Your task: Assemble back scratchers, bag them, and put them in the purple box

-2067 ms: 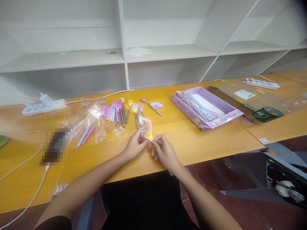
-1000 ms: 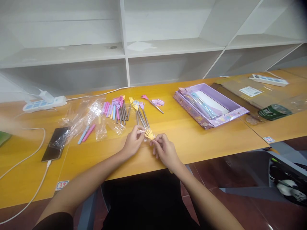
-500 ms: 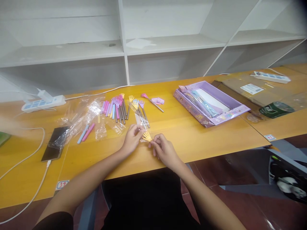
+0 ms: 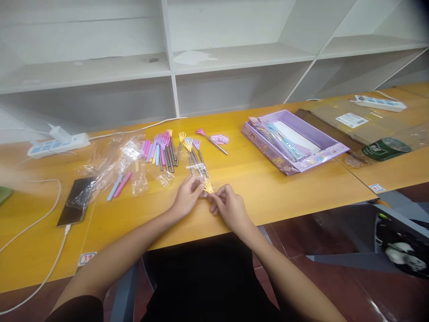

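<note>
Between my hands, just above the table's front part, is a small yellow hand-shaped back scratcher head (image 4: 208, 186). My right hand (image 4: 229, 205) is closed, thumb and fingertips pinching its narrow neck. At the finger end of the head, my left hand (image 4: 188, 194) is closed in a pinch on what looks like a clear plastic sleeve (image 4: 205, 194), which shows only as glints. Beyond my left hand lie several back scratchers (image 4: 167, 145) with metal rods and pink, purple and yellow heads. A pink-headed back scratcher (image 4: 212, 142) lies apart beside small pink cards (image 4: 220, 139).
A purple box (image 4: 313, 127) with wrapped items stands right of my hands. To the left lie crumpled clear film (image 4: 117, 152), pink and blue handle sleeves (image 4: 119, 187), a phone (image 4: 75, 201) and a power strip (image 4: 60, 145). A cardboard box (image 4: 348, 118) and bottle (image 4: 385, 148) are far right.
The yellow head has shifted slightly right and up, closer in between my hands, and less of it shows. Both hands keep their pinches; the view has moved a little.
</note>
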Demonstrator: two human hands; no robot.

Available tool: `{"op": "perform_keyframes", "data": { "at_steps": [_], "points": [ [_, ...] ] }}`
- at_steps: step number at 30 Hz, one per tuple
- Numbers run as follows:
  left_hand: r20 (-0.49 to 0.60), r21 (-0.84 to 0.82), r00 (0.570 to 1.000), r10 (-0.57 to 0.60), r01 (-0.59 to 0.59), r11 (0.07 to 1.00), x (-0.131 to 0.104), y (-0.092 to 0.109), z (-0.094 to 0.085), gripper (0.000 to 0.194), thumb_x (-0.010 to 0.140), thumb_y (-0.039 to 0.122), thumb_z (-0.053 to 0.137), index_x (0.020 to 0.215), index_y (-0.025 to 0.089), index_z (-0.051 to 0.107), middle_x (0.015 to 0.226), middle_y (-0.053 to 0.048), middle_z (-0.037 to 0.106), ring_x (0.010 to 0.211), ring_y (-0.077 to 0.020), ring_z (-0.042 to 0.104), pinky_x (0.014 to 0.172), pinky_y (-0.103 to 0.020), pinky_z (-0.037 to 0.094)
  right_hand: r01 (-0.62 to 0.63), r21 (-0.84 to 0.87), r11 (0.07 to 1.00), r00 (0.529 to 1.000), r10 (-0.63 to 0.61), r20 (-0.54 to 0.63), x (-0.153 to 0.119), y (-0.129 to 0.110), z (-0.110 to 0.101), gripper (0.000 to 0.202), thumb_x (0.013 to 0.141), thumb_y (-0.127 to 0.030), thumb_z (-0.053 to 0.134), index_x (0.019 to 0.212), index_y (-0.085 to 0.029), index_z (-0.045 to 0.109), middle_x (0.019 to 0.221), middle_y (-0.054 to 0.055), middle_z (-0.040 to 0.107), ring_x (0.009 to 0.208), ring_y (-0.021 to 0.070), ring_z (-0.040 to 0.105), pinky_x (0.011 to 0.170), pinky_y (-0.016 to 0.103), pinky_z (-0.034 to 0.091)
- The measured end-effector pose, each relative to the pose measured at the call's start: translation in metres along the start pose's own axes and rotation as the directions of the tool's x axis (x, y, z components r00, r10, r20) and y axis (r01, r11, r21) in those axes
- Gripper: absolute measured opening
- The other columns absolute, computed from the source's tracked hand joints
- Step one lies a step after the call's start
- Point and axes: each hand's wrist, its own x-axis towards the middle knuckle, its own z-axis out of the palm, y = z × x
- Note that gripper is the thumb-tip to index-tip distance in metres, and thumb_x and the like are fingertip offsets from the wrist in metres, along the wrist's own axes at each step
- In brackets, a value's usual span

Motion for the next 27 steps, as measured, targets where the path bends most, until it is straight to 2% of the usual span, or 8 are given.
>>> {"op": "perform_keyframes", "data": {
  "at_steps": [5,10,13,16,20,24,27],
  "points": [
    [0.021,-0.027,0.999,-0.037,0.037,0.999,0.003,-0.006,-0.001,0.025,0.095,0.042,0.072,0.099,0.02,0.06,0.092,-0.001,0.066,0.083,-0.0164,0.071,0.083,-0.032,0.059,-0.01,0.036,0.999,1.0,0.011,-0.028,0.005,0.002,0.003,0.048,0.094,-0.068,0.067,0.091,-0.028,0.043,0.06,-0.002,0.07,0.048,0.0183,0.068,0.051,0.03,0.056],
    [-0.028,-0.083,0.999,-0.037,0.034,0.996,0.007,-0.007,0.001,0.028,0.086,0.035,0.08,0.093,0.019,0.058,0.085,0.001,0.064,0.077,-0.0137,0.069,0.08,-0.03,0.056,-0.036,0.067,0.997,0.999,0.036,-0.001,0.005,-0.002,0.002,0.045,0.096,-0.065,0.067,0.098,-0.027,0.042,0.072,0.0,0.073,0.051,0.0181,0.067,0.051,0.031,0.055],
    [-0.097,-0.11,0.995,-0.012,0.001,0.994,0.01,-0.006,0.001,0.031,0.085,0.036,0.081,0.092,0.019,0.057,0.088,0.001,0.063,0.077,-0.0133,0.069,0.081,-0.03,0.057,-0.019,-0.048,0.999,0.999,0.021,0.04,-0.005,-0.004,-0.008,0.039,0.1,-0.06,0.062,0.111,-0.027,0.045,0.089,0.004,0.075,0.068,0.0212,0.072,0.062,0.034,0.059],
    [-0.146,-0.124,0.989,0.01,-0.029,0.992,0.011,-0.005,0.0,0.032,0.084,0.038,0.081,0.092,0.019,0.056,0.093,0.0,0.062,0.081,-0.0133,0.067,0.082,-0.031,0.057,0.031,-0.221,0.975,0.996,-0.012,0.084,-0.02,-0.001,-0.022,0.029,0.105,-0.053,0.057,0.115,-0.026,0.051,0.103,0.008,0.075,0.088,0.025,0.075,0.077,0.038,0.06],
    [-0.114,-0.102,0.992,0.055,-0.066,0.993,0.011,-0.004,-0.001,0.029,0.085,0.035,0.081,0.092,0.019,0.057,0.095,-0.002,0.062,0.09,-0.0152,0.066,0.086,-0.03,0.057,0.044,-0.215,0.976,0.998,-0.031,0.061,-0.032,0.012,-0.032,0.025,0.108,-0.05,0.053,0.114,-0.026,0.055,0.1,0.007,0.076,0.089,0.0243,0.074,0.077,0.036,0.058],
    [-0.093,-0.062,0.987,0.134,-0.14,0.988,0.012,-0.003,-0.002,0.03,0.086,0.029,0.08,0.108,0.02,0.061,0.116,-0.006,0.067,0.108,-0.0175,0.067,0.098,-0.032,0.054,0.064,-0.187,0.98,0.998,-0.06,0.025,-0.03,0.022,-0.031,0.026,0.107,-0.05,0.056,0.114,-0.025,0.055,0.103,0.007,0.076,0.094,0.0235,0.075,0.081,0.034,0.057],
    [-0.039,-0.105,0.989,0.142,-0.145,0.984,0.011,-0.001,-0.003,0.045,0.09,0.028,0.077,0.131,0.024,0.058,0.132,-0.009,0.067,0.121,-0.0199,0.065,0.106,-0.034,0.051,0.064,-0.159,0.985,0.998,-0.061,0.02,-0.027,0.024,-0.03,0.026,0.106,-0.05,0.056,0.113,-0.025,0.055,0.1,0.008,0.077,0.09,0.0234,0.075,0.078,0.034,0.058]
  ]
}}
